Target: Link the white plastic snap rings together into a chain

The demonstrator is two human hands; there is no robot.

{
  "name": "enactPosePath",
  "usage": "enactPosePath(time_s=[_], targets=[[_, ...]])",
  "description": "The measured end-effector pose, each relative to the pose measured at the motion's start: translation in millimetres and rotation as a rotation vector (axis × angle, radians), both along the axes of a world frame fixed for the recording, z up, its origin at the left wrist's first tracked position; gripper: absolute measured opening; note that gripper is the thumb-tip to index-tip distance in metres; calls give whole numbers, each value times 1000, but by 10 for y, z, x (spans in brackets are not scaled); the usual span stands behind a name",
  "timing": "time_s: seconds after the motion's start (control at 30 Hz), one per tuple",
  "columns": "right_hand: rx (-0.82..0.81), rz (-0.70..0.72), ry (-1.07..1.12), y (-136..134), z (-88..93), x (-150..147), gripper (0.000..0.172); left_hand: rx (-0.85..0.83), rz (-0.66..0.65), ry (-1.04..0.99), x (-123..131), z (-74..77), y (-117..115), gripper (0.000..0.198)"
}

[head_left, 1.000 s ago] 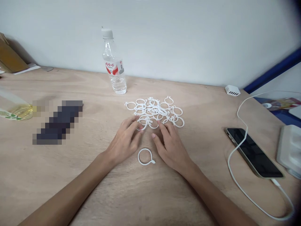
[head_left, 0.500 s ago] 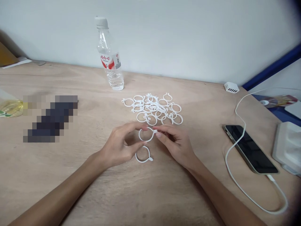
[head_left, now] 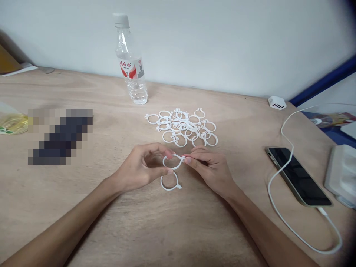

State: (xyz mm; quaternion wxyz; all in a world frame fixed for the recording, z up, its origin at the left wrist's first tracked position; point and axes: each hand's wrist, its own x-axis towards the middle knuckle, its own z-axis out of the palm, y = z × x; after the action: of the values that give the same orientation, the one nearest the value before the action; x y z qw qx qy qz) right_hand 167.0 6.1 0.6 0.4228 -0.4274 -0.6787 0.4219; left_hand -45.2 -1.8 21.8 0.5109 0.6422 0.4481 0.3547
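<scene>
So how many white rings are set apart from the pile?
2. One white ring is held above the table between the left hand and right hand; another ring lies on the table below it. The pile sits behind.

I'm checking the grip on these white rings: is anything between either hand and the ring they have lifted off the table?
Nothing visible. The left hand and right hand both pinch the held ring directly with bare fingertips. A single ring lies on the wooden table just below it, and the pile of rings sits farther back.
</scene>
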Motion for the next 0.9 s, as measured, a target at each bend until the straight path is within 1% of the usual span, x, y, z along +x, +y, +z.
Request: enactPosePath(time_s=[0.2, 0.3, 0.47, 0.53, 0.63, 0.73, 0.83, 0.9], targets=[[9, 11, -12, 2, 4, 5, 11, -75, -37, -61, -6, 17, 12, 21], [26, 13, -15, 5, 7, 10, 11, -105, -40, -58, -4, 17, 8, 22], [35, 22, -29, 4, 20, 18, 12, -135, -32, -76, -4, 8, 7, 23], [31, 19, -13, -2, 22, 14, 12, -124, -39, -94, -1, 0, 10, 23], [47, -61, -8, -5, 9, -8, 15, -42, -47, -36, 9, -23, 3, 20], [153, -162, -146, 10, -24, -35, 19, 136, -93, 182, 24, -44, -18, 21], [240, -140, -314, 32, -65, -54, 31, 351, -206, 353, 35, -36, -38, 19], [269, -111, -391, 44, -91, -62, 34, 420, -257, 383, 34, -21, -45, 13]])
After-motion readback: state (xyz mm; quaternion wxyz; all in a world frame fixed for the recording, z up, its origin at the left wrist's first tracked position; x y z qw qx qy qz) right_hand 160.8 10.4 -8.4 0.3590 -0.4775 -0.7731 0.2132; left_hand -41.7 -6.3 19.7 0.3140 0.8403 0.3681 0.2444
